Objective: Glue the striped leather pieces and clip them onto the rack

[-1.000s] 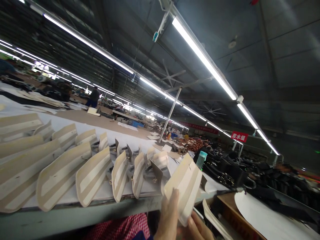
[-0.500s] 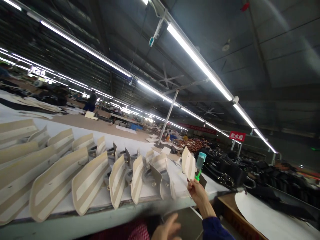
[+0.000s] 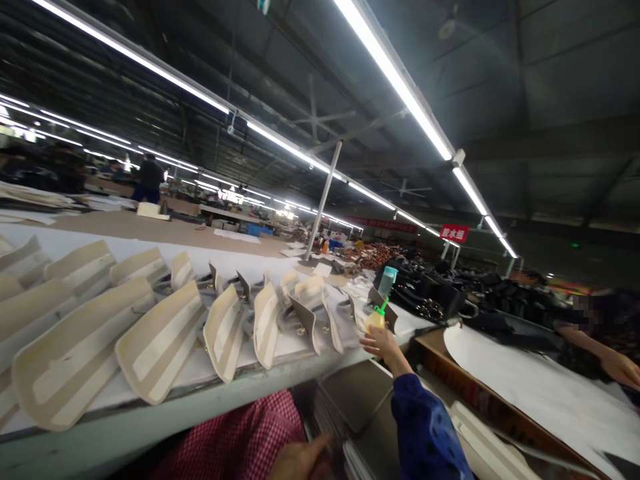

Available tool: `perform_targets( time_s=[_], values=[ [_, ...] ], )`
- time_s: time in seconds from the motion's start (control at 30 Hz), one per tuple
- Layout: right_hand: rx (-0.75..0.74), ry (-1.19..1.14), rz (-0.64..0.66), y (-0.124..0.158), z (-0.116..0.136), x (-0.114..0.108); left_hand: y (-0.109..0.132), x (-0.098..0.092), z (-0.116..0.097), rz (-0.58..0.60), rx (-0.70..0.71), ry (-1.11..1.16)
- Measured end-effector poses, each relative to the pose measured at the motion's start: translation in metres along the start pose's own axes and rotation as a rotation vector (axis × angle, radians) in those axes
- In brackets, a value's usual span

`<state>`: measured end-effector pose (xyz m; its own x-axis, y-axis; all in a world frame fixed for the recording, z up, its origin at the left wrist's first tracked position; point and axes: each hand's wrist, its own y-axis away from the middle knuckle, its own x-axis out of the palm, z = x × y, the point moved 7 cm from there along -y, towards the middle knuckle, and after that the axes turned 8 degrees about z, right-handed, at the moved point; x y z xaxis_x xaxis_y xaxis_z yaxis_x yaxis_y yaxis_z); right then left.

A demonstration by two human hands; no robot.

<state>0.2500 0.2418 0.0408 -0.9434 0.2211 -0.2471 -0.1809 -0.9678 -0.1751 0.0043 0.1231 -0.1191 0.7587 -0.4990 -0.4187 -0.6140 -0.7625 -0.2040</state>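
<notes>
My right hand [image 3: 379, 342], in a dark blue sleeve, reaches to the right end of a long white shelf [image 3: 165, 417]. Its fingers lie stretched out on the shelf surface, holding nothing. Just behind them stands a small yellow glue bottle [image 3: 374, 321] with a green nozzle. A row of cream shaped pieces with pale stripes [image 3: 163, 340] stands along the shelf to the left of the hand. My left hand [image 3: 300, 459] shows only partly at the bottom edge, next to a stack of grey flat pieces [image 3: 350, 399]; its fingers are blurred and cut off.
A teal-capped bottle [image 3: 387, 280] stands behind the glue bottle. Black bags [image 3: 450, 293] pile up at the right. A co-worker's hand [image 3: 620, 368] rests on a white sheet [image 3: 520, 387] over a wooden table. A red checked cloth [image 3: 235, 440] lies under the shelf. A metal pole [image 3: 323, 200] rises behind.
My right hand carried a cream piece out to the shelf's end and let it go; it now lies flat by the glue bottle. My left hand dropped low. The view swung right and down.
</notes>
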Motion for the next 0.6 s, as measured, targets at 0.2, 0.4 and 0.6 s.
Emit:
perform_targets(
  time_s=[0.2, 0.4, 0.6],
  values=[
    [0.024, 0.461, 0.406, 0.091, -0.010, 0.010, 0.006, 0.002, -0.020, 0.076, 0.035, -0.163],
    [-0.058, 0.738, 0.453, 0.144, -0.025, 0.042, 0.008, 0.001, -0.028, 0.078, 0.043, -0.196],
    [-0.151, 0.631, 0.219, 0.134, -0.005, 0.030, 0.006, -0.001, -0.024, 0.047, 0.028, -0.148]
  ],
)
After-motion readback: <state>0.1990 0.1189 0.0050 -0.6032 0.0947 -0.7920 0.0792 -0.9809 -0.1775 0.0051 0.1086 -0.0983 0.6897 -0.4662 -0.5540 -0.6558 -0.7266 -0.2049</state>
